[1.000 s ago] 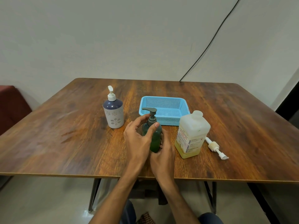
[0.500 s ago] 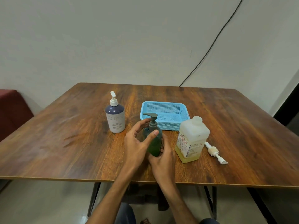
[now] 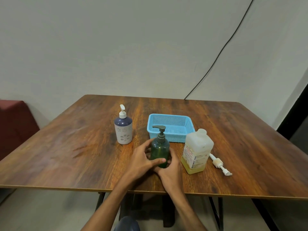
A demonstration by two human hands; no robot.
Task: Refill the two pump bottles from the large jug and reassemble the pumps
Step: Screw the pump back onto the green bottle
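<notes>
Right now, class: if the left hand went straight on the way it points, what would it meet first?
The green pump bottle, which the left hand grips, so it has no free travel. Beyond the bottle probably comes the blue basket, though depth is unclear.

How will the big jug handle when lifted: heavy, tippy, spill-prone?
Probably light: the jug shows yellow liquid only near its bottom. Its broad square body likely resists tipping. A pump lies loose beside it, so the neck may be open; tilt carefully.
</notes>
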